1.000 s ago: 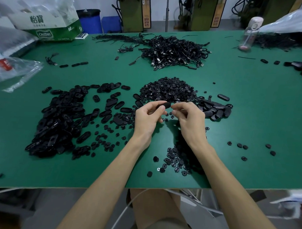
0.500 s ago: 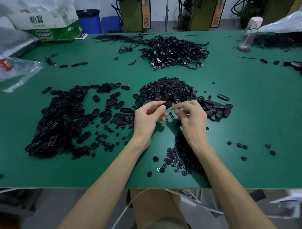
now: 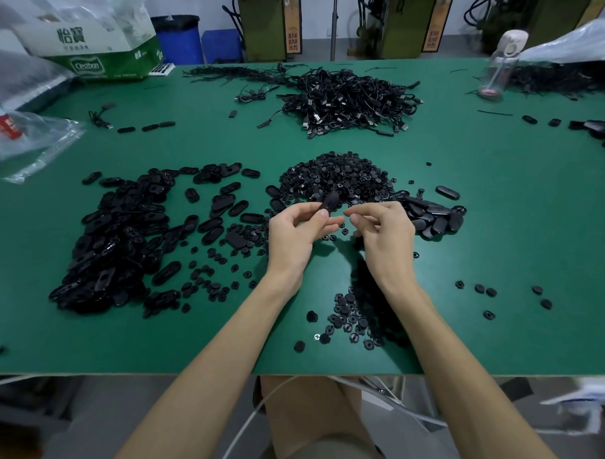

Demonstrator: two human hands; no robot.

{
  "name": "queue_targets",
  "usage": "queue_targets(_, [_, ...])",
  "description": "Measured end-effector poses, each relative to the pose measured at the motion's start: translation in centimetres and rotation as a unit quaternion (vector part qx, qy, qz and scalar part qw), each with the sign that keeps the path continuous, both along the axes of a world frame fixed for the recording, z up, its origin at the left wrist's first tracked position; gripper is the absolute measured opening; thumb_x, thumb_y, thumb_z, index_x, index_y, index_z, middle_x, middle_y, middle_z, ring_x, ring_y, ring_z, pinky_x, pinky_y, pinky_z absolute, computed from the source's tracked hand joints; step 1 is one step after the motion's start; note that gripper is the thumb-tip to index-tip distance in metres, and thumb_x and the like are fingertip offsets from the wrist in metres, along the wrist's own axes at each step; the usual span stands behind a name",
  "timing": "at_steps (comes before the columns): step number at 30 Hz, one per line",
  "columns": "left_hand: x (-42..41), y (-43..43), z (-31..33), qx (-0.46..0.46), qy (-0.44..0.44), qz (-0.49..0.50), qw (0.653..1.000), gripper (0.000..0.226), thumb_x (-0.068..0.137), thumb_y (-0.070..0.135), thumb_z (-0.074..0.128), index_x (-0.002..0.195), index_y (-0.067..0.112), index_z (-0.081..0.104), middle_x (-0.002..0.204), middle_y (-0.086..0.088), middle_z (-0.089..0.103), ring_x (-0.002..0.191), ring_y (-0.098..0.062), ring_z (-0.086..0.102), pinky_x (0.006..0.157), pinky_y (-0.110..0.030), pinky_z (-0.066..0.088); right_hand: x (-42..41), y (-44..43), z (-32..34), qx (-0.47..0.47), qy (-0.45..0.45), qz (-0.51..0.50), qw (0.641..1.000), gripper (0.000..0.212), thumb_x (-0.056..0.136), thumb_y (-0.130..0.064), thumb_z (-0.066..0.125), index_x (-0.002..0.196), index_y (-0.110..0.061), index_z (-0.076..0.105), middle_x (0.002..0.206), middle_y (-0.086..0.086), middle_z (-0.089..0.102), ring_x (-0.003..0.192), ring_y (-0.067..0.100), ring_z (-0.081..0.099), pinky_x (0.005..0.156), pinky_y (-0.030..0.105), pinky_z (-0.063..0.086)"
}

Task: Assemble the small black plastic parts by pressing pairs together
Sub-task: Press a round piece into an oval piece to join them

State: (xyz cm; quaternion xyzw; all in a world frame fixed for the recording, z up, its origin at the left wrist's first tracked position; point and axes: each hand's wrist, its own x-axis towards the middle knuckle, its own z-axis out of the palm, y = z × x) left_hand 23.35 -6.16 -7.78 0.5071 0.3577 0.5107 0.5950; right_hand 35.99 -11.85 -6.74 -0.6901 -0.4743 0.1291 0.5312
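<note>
Green table (image 3: 501, 202), work surface, strewn with black plastic. Left hand (image 3: 294, 236) raised just above the surface at centre, palm turned inward, thumb and fingertips pinching one black oval part (image 3: 330, 203) by its lower end; the part stands tilted up and away from the person, in front of the heap of small round parts (image 3: 337, 175). Right hand (image 3: 386, 239) level with the left and just beside it, apart from the oval part by a small gap; fingers curled, thumb and forefinger drawn tip to tip. Cannot tell whether a small piece sits between them: too small to make out. Large pile of oval shells (image 3: 115, 240) spread to the left of the hands, with loose ovals and round bits trailing toward centre. Smaller cluster of smooth closed ovals (image 3: 435, 216) just right of the right hand. Scatter of round pieces (image 3: 356, 317) near the table's front edge under the right forearm; a few more (image 3: 480, 288) well apart to the right. Tangle of black cables (image 3: 347, 97) farther back. Green and white carton (image 3: 94, 50) at far left corner, clear plastic bag (image 3: 26, 140) at left edge, clear bottle (image 3: 502, 68) at far right.
</note>
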Motion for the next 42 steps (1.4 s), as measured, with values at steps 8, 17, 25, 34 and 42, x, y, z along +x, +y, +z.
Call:
queue_targets(8, [0.06,0.03,0.12,0.009,0.031,-0.006,0.999,0.01,0.1,0.004,0.064,0.11,0.002,0.065,0.098,-0.014,0.073,0.086,-0.025,0.079,0.078,-0.026,0.061,0.06,0.28,0.0,-0.007,0.008,0.012,1.0,0.014,0.101,-0.013,0.064,0.101,-0.018,0.076,0.11,0.002,0.055,0.09,0.015,0.066,0.08,0.013,0.049])
queue_targets(17, [-0.01,-0.09,0.12,0.016,0.047,-0.005,0.999,0.006,0.098,0.008,0.069,0.099,0.014,0.069,0.078,-0.002,0.077,0.079,-0.024,0.077,0.073,-0.027,0.061,-0.11,0.16,-0.01,0.029,0.031,0.019,0.999,0.008,0.097,-0.013,0.069,0.098,-0.019,0.074,0.089,-0.01,0.07,0.082,0.002,0.063,0.073,0.012,0.045])
queue_targets(25, [0.1,-0.01,-0.12,0.022,0.074,-0.004,0.997,0.015,0.098,0.009,0.069,0.112,0.004,0.068,0.085,-0.008,0.076,0.074,-0.02,0.076,0.07,-0.025,0.059,-0.03,0.11,0.09,0.054,0.11,0.04,0.992,0.012,0.095,-0.009,0.07,0.096,-0.019,0.077,0.086,-0.005,0.075,0.081,0.01,0.068,0.071,0.024,0.054])
queue_targets(34, [0.18,0.14,-0.27,0.035,0.098,-0.019,0.994,0.011,0.098,0.007,0.069,0.109,0.005,0.069,0.079,-0.006,0.075,0.07,-0.018,0.073,0.068,-0.026,0.059,0.16,0.29,-0.12,0.053,0.176,0.048,0.982,0.011,0.096,-0.009,0.068,0.097,-0.017,0.075,0.089,-0.002,0.077,0.077,0.013,0.072,0.063,0.021,0.05])
queue_targets(42, [0.2,0.18,-0.41,0.041,0.11,-0.032,0.993,0.013,0.098,0.008,0.069,0.11,0.004,0.071,0.086,-0.006,0.076,0.074,-0.019,0.074,0.068,-0.025,0.057,0.0,0.15,0.15,0.048,0.103,0.035,0.993,0.007,0.095,-0.013,0.072,0.099,-0.013,0.078,0.09,-0.004,0.076,0.081,0.008,0.067,0.079,0.024,0.054])
